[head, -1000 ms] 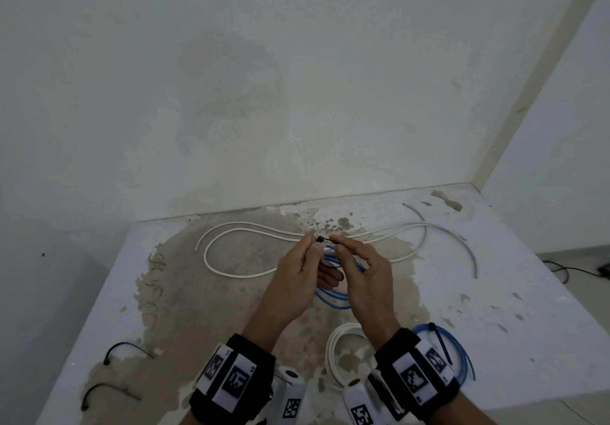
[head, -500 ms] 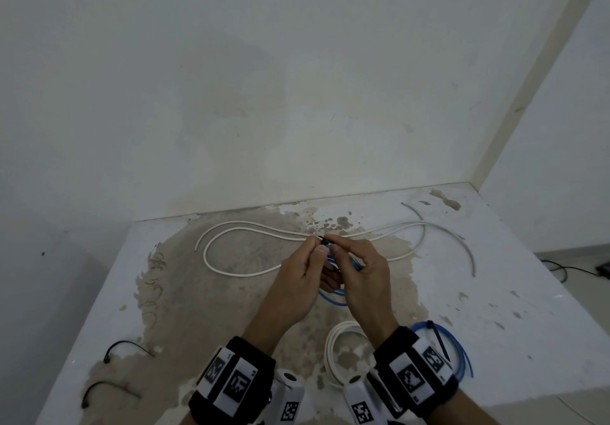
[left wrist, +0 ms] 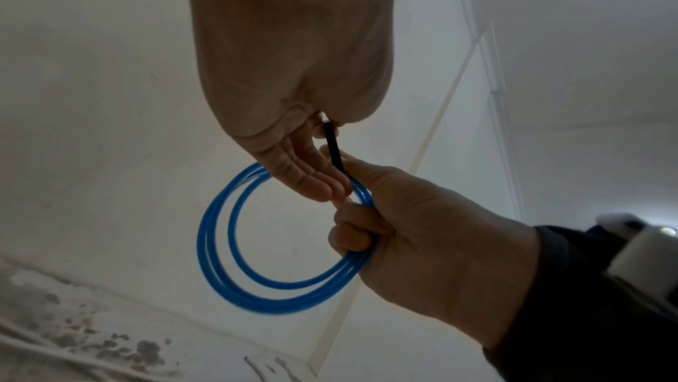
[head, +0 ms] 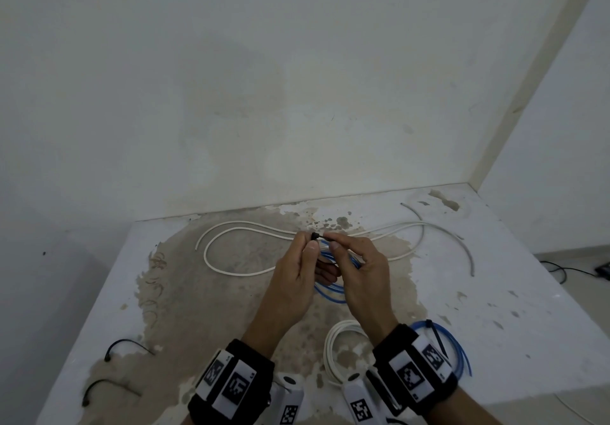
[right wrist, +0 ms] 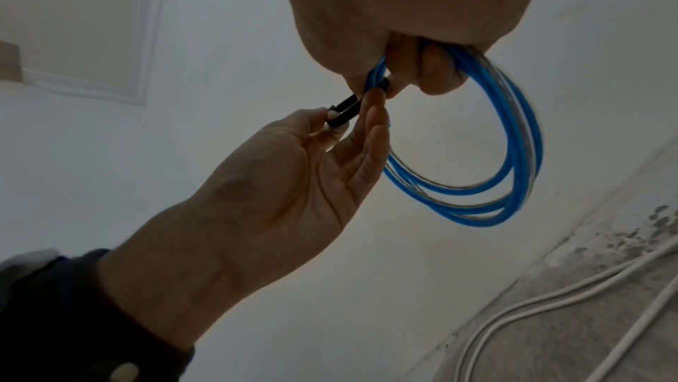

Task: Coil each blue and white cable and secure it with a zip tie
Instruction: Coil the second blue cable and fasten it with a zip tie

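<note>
**Both hands locked on, tie half-threaded**

Right hand [left wrist: 422, 237] curls its lower fingers round the blue coil [left wrist: 235, 258] and pinches the zip tie's strap; left hand [head: 293, 279] pinches the black zip tie [head: 315, 235] at its head, just above the coil, up off the table [head: 495, 309]. Loose white cable [head: 231, 271] sprawls beyond the grip; two tied coils lie nearer the wrists. Risk, I'd say: relax that curl and the loops spring apart, or the strap slips from the head!

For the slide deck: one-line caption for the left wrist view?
Right hand grips the coiled blue cable while the left hand pinches a black zip tie.
</note>
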### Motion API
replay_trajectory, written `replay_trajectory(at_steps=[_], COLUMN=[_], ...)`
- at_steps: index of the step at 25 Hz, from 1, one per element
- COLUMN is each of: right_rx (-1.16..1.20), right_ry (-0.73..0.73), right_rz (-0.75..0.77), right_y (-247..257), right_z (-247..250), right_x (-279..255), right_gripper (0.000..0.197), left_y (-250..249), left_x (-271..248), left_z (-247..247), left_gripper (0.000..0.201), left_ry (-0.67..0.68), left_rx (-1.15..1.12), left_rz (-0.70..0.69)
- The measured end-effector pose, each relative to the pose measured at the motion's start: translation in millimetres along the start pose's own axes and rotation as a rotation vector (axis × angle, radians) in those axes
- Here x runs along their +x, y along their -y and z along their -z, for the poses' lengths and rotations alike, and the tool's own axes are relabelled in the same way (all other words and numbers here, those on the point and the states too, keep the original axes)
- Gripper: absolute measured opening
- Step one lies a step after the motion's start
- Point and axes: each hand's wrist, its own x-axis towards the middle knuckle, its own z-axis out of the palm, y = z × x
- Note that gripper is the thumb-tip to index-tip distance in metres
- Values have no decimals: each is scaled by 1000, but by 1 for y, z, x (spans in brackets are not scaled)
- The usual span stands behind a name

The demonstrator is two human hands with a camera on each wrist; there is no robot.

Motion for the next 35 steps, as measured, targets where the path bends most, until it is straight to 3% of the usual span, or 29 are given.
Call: replay_trajectory(at_steps=[11, 18, 21, 23, 26, 29, 33, 35], right_rx=[17, 255, 329, 425, 460, 494, 562, 586], right_ry=[14, 73, 81, 87, 107, 97, 102, 126], right_rz=[-13, -328, -441, -511, -534, -556, -577, -592], right_y=[-1, 10, 6, 4, 5, 2, -1, 0], right_z=[2, 14, 21, 21, 22, 22, 18, 15], right_x=[-11, -4, -2, 2, 6, 8, 10, 10], right_gripper=[24, 20, 24, 27, 26, 26, 24, 23], left_y=[-7, -9, -3, 5, 14, 18, 13, 10], left_x=[5, 2, 0, 1, 1, 4, 4, 5], left_z=[3, -1, 6, 10, 9, 13, 12, 10], left_gripper=[27, 21, 22, 35, 39, 34, 35, 35], left_ry=[157, 112, 14, -102, -126, -199, -36, -70], left_rx=[88, -43, 344, 664, 870, 842, 401, 350], left_rz=[173, 156, -61, -257, -377, -409, -305, -303])
